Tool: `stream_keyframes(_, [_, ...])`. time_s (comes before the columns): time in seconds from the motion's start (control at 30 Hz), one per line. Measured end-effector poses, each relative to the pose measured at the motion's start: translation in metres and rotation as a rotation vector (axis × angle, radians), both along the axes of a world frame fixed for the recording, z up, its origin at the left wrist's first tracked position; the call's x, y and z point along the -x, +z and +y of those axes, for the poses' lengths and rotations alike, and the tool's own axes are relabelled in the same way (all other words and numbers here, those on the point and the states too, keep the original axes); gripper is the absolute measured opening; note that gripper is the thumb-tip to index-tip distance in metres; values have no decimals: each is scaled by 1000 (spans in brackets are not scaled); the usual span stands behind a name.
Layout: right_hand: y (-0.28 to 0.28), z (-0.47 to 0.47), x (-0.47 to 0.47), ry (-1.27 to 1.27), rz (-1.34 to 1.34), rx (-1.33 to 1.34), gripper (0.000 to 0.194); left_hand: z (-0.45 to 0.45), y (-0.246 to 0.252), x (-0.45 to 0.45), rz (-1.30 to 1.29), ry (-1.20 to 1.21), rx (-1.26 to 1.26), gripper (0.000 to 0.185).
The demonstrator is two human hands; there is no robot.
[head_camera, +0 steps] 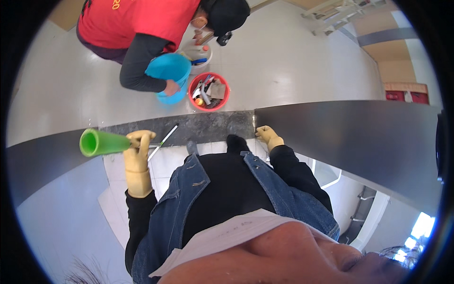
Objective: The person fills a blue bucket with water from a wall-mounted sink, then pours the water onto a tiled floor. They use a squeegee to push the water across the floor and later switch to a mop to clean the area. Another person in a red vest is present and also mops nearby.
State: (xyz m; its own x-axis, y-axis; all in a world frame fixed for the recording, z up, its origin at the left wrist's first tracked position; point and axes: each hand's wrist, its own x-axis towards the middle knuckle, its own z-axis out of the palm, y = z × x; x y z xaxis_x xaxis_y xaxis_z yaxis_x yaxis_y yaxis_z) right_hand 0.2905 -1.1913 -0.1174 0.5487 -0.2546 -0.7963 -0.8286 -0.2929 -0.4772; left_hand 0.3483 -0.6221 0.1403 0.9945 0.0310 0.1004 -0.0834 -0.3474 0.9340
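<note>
My left hand (140, 156), in a pale yellow rubber glove, grips a squeegee by the neck of its green handle (103, 142). The handle's hollow end points left, towards the camera. Beyond the glove, the squeegee's slim bar (163, 141) slants over the white tiles and the dark threshold strip. My right hand (268, 137) wears a matching glove. Its fingers are bent close to the end of a dark wall panel (340, 131); whether they touch or grip it is unclear.
A co-worker in a red vest (142, 25) bends over a white bucket (202, 65), one hand at a light-blue bucket (168, 67). Beside them is a red bucket (227, 94) of cleaning tools. A ladder (330, 17) stands at the upper right. The dark threshold (209, 122) crosses before my feet.
</note>
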Motion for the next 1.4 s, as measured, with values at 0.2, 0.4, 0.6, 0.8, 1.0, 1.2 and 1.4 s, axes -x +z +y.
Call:
stream_keyframes(0.2, [-4, -29, -63, 70, 163, -199, 29, -65, 23, -16, 162, 191, 109, 24])
stream_keyframes(0.4, [-33, -80, -152, 274, 192, -82, 28, -147, 49, -37, 112, 297, 137, 22])
stream_keyframes(0.6, [-51, -121, -227, 134, 186, -186, 31, -203, 82, -65, 228, 302, 116, 25])
stream_keyframes(0.8, [-39, -115, -315, 35, -8, -263, 27, -223, 104, -69, 251, 354, 173, 28])
stream_keyframes(1.0, [25, -96, -349, 107, -113, -290, 36, -210, 92, -59, 181, 429, 230, 29])
stream_keyframes(1.2, [68, -89, -359, 217, -76, -210, 43, -190, 71, -55, 151, 429, 419, 27])
stream_keyframes(1.4, [70, -101, -403, 371, -46, -21, 46, -182, 47, -40, 174, 511, 448, 19])
